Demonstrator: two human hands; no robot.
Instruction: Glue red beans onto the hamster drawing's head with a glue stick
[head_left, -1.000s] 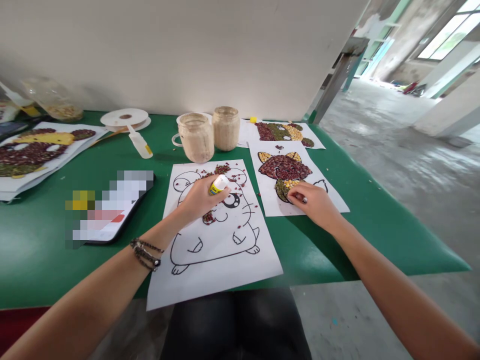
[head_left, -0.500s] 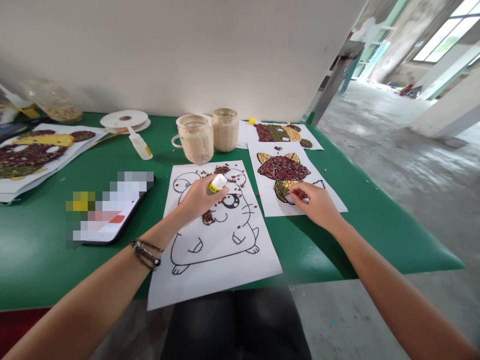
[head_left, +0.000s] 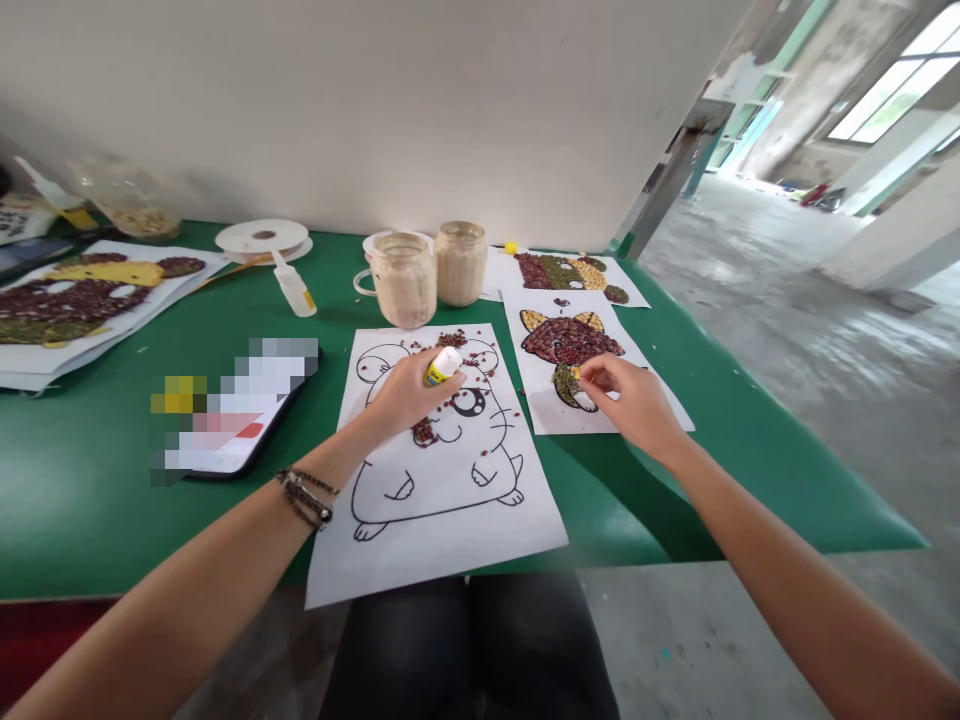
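Note:
My left hand [head_left: 409,395] is closed round a small glue stick [head_left: 442,366] with a white cap and yellow label. It rests on a white sheet with a black hamster outline [head_left: 439,460], where red beans lie around the ears and mouth. My right hand [head_left: 626,395] is pinched, fingertips down on the neighbouring sheet [head_left: 592,370], at the green and yellow part of a bean picture with a red bean head. Whatever the fingers pinch is too small to name.
Two cloudy glass jars [head_left: 405,278] [head_left: 460,262] stand behind the sheets. A tape roll [head_left: 262,238], a glue bottle [head_left: 294,288], a tablet [head_left: 232,420], another bean picture [head_left: 574,272] and a stack of finished ones [head_left: 82,300] lie on the green table [head_left: 112,520]. The table's right edge drops to a concrete floor.
My right hand has slid slightly up the bean picture, from its lower edge to the green and yellow patch. The left hand keeps hold of the glue stick in the same place.

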